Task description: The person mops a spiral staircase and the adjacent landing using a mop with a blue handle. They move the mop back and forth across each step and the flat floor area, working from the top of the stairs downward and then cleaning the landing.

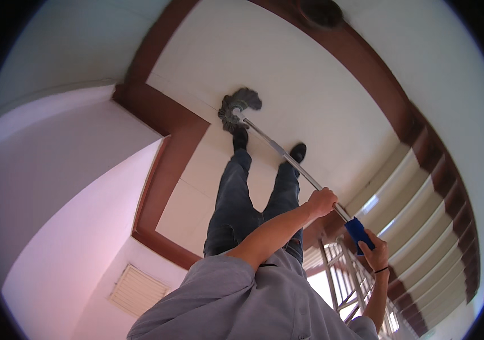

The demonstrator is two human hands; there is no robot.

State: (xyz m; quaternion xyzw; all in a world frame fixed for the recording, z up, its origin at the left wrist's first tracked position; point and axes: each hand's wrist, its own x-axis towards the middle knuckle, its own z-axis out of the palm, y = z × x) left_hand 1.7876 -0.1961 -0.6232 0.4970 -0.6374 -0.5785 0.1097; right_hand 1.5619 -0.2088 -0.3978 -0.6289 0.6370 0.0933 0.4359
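Observation:
A long metal mop handle (301, 170) slants across the view in front of my legs. My left hand (322, 202) is closed around its metal shaft. Higher up the pole, the fingers of my right hand (376, 250) wrap the blue grip (357, 233) at its end. At the far end a grey mop head (248, 98) with fabric strands lies spread on the pale floor. It sits right at the toe of my left black shoe (240, 138); whether they touch I cannot tell. My right shoe (298, 151) stands apart from it.
Stairs (412, 195) with pale treads and reddish-brown edging lie on the right. A metal railing (348, 272) stands by my right arm. Reddish-brown borders (182, 112) edge the floor beside a white wall (97, 182) with a louvred vent (137, 291). A dark round object (320, 12) sits at the top.

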